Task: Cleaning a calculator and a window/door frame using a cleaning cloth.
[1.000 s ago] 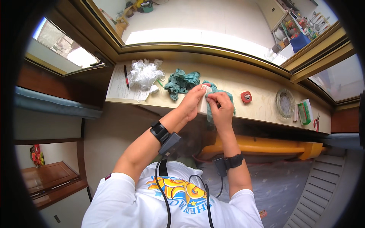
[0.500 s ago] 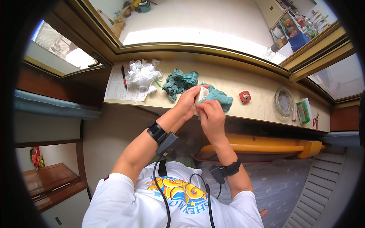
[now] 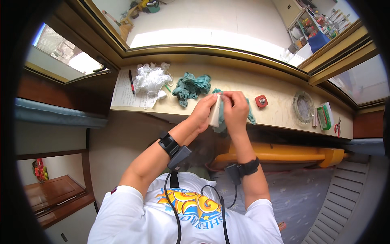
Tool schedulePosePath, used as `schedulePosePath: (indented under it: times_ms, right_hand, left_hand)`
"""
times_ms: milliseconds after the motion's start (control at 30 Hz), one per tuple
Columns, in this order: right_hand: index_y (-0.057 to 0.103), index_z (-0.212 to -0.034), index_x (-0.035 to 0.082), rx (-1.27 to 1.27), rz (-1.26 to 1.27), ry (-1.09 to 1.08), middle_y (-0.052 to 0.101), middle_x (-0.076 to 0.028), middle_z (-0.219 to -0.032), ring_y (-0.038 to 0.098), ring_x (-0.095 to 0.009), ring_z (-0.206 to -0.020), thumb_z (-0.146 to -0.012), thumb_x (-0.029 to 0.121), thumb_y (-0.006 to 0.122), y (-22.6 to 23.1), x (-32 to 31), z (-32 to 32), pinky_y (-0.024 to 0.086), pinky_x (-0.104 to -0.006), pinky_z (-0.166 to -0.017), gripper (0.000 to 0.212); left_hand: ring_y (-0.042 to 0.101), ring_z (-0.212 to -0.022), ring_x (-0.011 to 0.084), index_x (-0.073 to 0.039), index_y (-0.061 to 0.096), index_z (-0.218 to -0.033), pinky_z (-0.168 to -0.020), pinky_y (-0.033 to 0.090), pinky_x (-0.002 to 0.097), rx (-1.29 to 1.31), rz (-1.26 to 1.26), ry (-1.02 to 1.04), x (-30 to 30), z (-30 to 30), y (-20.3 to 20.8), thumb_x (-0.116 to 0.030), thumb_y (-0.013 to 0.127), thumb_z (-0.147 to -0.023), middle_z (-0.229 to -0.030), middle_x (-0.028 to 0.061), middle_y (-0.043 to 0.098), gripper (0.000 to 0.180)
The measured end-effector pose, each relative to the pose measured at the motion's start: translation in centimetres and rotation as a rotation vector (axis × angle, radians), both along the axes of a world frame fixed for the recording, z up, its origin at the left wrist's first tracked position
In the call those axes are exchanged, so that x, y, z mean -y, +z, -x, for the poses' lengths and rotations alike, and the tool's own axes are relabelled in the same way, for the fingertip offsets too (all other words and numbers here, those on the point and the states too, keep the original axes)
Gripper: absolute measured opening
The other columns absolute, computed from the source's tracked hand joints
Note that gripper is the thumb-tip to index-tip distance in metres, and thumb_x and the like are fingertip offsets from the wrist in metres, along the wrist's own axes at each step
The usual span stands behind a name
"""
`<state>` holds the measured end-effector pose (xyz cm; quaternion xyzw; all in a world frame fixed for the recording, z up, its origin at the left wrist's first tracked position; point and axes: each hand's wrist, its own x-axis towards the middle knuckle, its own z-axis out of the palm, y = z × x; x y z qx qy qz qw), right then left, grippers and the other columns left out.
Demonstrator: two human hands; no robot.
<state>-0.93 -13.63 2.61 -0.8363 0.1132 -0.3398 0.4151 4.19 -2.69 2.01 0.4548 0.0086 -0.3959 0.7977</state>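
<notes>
My left hand (image 3: pixel 202 112) is closed around a slim white block (image 3: pixel 215 114), held tilted over the counter's near edge; its exact kind is unclear. My right hand (image 3: pixel 237 110) is bent over the block's upper end, fingertips pinched close together there. Whether they grip the block or the thin teal sheet beside it is hidden. That crumpled teal sheet (image 3: pixel 251 117) shows behind and below my right hand. Left of my hands lies a bunched teal heap (image 3: pixel 191 87) of the same look. Farther left is a tangled white heap (image 3: pixel 151 80), with thin strings hanging from it.
On the wooden counter (image 3: pixel 280 85) are a written sheet (image 3: pixel 121 96), a pen (image 3: pixel 131 82), a red tape measure (image 3: pixel 261 101), a round glass dish (image 3: pixel 303 107), a green-and-white box (image 3: pixel 325 116) and red-handled scissors (image 3: pixel 337 128). Window frames border the counter's far side.
My right hand has moved up to the top of the white block, and its wrist has turned. The teal sheet now hangs lower behind the hand, and more of the block shows.
</notes>
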Motion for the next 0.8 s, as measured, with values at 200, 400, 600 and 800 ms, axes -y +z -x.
schedulePosePath:
  times_ms: [200, 400, 600, 800]
  right_hand:
    - [0.063, -0.084, 0.001, 0.043, 0.054, 0.097, 0.061, -0.013, -0.081, 0.060, -0.029, -0.075, -0.079, 0.002, 0.064, 0.4, -2.0, 0.9, 0.048, -0.0342, -0.069, 0.006]
    - [0.065, -0.091, 0.001, -0.106, -0.346, -0.034, 0.063, -0.011, -0.082, 0.061, -0.022, -0.077, -0.081, 0.006, 0.065, -1.4, 2.7, -0.8, 0.048, -0.0306, -0.071, 0.011]
    - [0.067, -0.091, -0.001, -0.046, -0.676, -0.130, 0.065, -0.003, -0.091, 0.058, -0.011, -0.080, -0.086, 0.009, 0.066, -0.2, 3.5, 0.6, 0.047, -0.0235, -0.071, 0.011]
    - [0.068, -0.092, 0.000, 0.019, -0.421, 0.260, 0.060, -0.006, -0.104, 0.057, -0.010, -0.084, -0.081, 0.006, 0.069, 1.5, 1.4, 1.5, 0.046, -0.0218, -0.071, 0.012]
  left_hand:
    - [0.058, -0.096, 0.0148, -0.001, 0.053, -0.123, -0.084, 0.047, 0.0284, 0.018, 0.039, 0.021, -0.6, -0.4, 0.2, -0.021, 0.039, -0.100, -0.107, 0.0081, 0.061, 0.034]
    - [0.057, -0.104, 0.0150, -0.003, 0.049, -0.129, -0.088, 0.048, 0.0300, 0.037, 0.019, -0.031, -0.6, -0.2, 0.8, -0.025, 0.038, -0.101, -0.113, 0.0101, 0.060, 0.037]
    - [0.058, -0.102, 0.0185, -0.005, 0.042, -0.136, -0.081, 0.052, 0.0342, -0.014, 0.139, -0.067, -1.6, -0.5, 1.6, -0.030, 0.040, -0.100, -0.117, 0.0134, 0.059, 0.044]
    - [0.055, -0.100, 0.0137, -0.007, 0.038, -0.140, -0.085, 0.046, 0.0290, 0.216, -0.002, -0.081, -1.7, 0.0, 1.6, -0.029, 0.047, -0.099, -0.111, 0.0061, 0.057, 0.048]
